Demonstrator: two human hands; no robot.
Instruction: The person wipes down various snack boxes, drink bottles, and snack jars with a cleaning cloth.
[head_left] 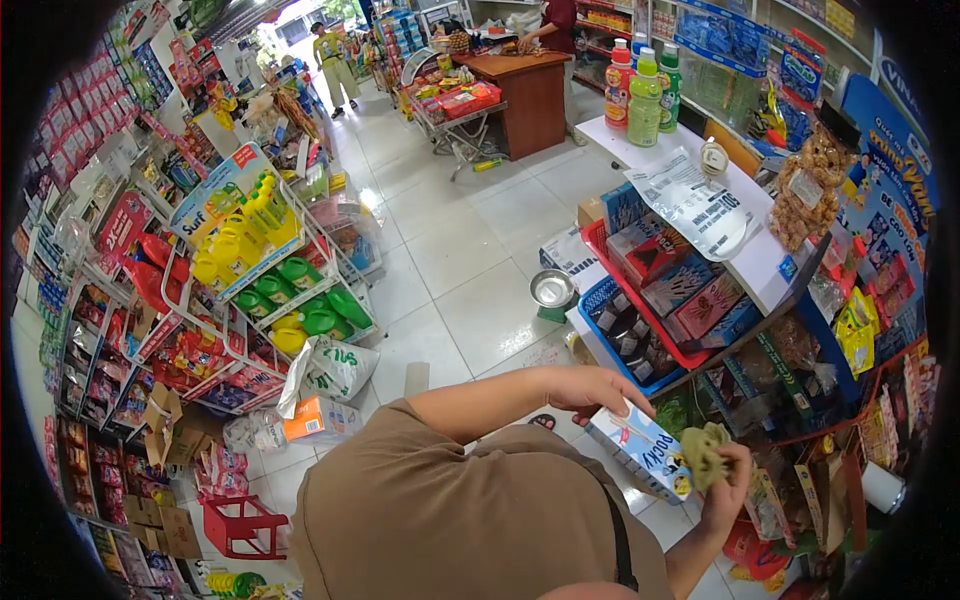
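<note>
A blue and white Pocky box is held tilted in front of my body. My left hand is closed on its upper left end, with the thumb along the edge. In my right hand is a crumpled olive-green cloth, bunched between the fingers right at the box's right end. Just beyond the box, a blue basket of dark packets and a red basket of boxed goods sit side by side.
A white counter holding bottles and a plastic sheet stands to the right. A small scale is near the baskets. Detergent shelves, a white bag and a red stool are at left. Two people are farther back.
</note>
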